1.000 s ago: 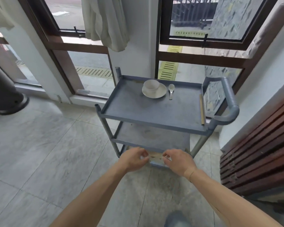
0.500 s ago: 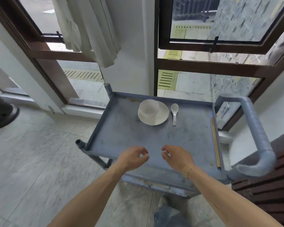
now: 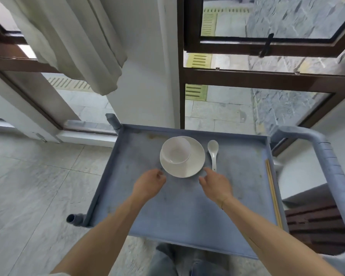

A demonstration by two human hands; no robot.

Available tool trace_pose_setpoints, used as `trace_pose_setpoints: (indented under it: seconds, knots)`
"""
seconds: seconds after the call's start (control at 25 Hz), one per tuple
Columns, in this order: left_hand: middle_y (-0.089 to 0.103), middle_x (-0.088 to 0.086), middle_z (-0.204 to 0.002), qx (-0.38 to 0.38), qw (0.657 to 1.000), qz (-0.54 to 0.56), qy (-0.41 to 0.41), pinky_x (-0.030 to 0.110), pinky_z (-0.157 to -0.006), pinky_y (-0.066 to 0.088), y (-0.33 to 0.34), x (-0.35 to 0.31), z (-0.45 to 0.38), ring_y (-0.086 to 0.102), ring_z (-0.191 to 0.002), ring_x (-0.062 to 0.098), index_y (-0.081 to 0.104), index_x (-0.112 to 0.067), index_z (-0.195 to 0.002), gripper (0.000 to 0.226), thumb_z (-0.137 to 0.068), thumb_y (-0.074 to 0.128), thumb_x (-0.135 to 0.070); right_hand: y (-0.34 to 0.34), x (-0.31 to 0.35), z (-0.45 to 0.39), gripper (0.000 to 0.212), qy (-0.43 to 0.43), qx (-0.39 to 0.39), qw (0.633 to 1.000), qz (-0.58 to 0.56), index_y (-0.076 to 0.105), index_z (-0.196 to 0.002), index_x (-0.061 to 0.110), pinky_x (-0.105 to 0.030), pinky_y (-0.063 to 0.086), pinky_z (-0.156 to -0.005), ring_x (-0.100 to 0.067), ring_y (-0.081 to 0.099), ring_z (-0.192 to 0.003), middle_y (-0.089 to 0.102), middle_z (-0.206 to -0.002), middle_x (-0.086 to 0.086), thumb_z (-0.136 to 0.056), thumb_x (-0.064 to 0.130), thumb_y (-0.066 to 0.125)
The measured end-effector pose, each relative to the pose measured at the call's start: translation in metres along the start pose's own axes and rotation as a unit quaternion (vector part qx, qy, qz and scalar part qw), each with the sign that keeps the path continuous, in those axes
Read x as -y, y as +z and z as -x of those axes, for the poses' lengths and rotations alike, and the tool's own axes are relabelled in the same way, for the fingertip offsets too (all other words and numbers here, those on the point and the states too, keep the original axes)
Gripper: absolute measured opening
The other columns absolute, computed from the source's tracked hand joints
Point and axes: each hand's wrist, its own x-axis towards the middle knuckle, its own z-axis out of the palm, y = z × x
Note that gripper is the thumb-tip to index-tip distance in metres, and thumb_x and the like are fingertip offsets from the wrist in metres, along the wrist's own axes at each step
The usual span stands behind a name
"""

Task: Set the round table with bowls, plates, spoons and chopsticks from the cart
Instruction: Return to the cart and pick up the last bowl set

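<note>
A white bowl [image 3: 175,150] sits on a white plate [image 3: 193,166] on the top tray of the blue-grey cart [image 3: 187,216]. A white spoon [image 3: 213,152] lies just right of the plate. A pair of wooden chopsticks [image 3: 273,194] lies along the tray's right rim. My left hand [image 3: 148,185] hovers at the plate's near left edge, fingers loosely curled and holding nothing. My right hand [image 3: 215,184] is at the plate's near right edge with fingers extended toward it, close to the spoon's handle. Neither hand grips anything.
The cart's padded handle [image 3: 331,176] curves along the right side. Behind the cart stand a white wall pillar [image 3: 145,76], dark-framed windows [image 3: 267,76] and a hanging curtain [image 3: 72,42]. Grey tiled floor [image 3: 32,196] spreads to the left; dark wooden slats [image 3: 315,226] are at the right.
I have come closer over the cart. Both hands moved forward across the tray, from its near part to the two near edges of the plate.
</note>
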Motion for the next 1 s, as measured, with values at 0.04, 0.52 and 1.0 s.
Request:
trace_pose_setpoints:
  seconds: [0.04,0.52,1.0]
  knots:
    - [0.066,-0.004,-0.099,-0.003,1.000,0.008,-0.004,0.034,-0.079,0.051,-0.003,0.001,-0.013,0.061,-0.090,0.020,0.064,-0.024,-0.108,0.022,-0.092,0.054,-0.035,0.003,0.003,-0.010,0.035,0.010,0.001,1.000,-0.002,0.049,-0.128,0.019,-0.037,0.050,-0.075,-0.029,0.062,-0.093,0.068,-0.099,-0.005,-0.099,0.036,0.040]
    - [0.061,-0.003,-0.084,0.062,0.993,0.102,0.011,0.027,-0.057,0.045,-0.013,0.003,-0.107,0.065,-0.084,0.026,0.053,-0.015,-0.115,0.028,-0.090,0.063,-0.018,0.022,0.025,-0.058,0.046,0.191,-0.046,0.950,-0.242,0.048,-0.121,0.031,-0.037,0.059,-0.068,-0.025,0.069,-0.068,0.067,-0.082,-0.005,-0.081,0.007,0.050]
    - [0.063,0.017,-0.112,0.135,0.929,0.335,-0.085,0.034,-0.053,0.060,-0.017,-0.008,-0.099,0.069,-0.094,0.032,0.046,-0.027,-0.115,0.034,-0.094,0.053,-0.001,0.018,0.022,-0.047,0.055,0.197,-0.073,0.895,-0.393,0.048,-0.113,0.042,-0.041,0.063,-0.064,-0.024,0.071,-0.053,0.067,-0.067,-0.007,-0.078,-0.002,0.052]
